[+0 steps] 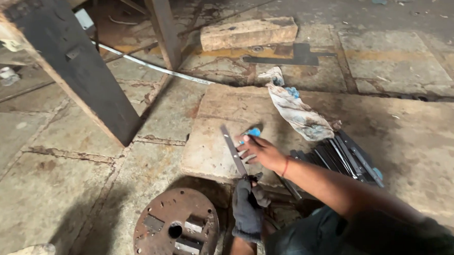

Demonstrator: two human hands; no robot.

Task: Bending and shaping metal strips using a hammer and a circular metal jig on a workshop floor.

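Head view, floor-level work spot; items as they lie.

1. Strip (233,150): one flat, narrow metal strip, lying slanted on the stone slab (212,143). Your left hand (248,209), in a dark glove, is closed round its near end, likely to keep it from sliding.
2. Right hand (261,151): bare, red thread at the wrist. Fingers pinch a small blue piece (253,133), perhaps chalk or a marker, beside the strip's middle; the heel of your hand seems to rest on the slab, which would steady the tip.
3. Strip stack (343,158): dark flat strips bundled on the slab at your right forearm, within reach. Count cannot be told; they overlap.
4. Rag (300,114): one soiled cloth, blue-stained, draped on the slab just beyond the stack.
5. Disc (176,229): one rusty round plate on the floor left of your glove, with one centre hole and several rectangular slots.
6. Wood block (248,33): one, well apart, farther back.
7. Posts: two dark uprights, the nearer (76,68) at left.
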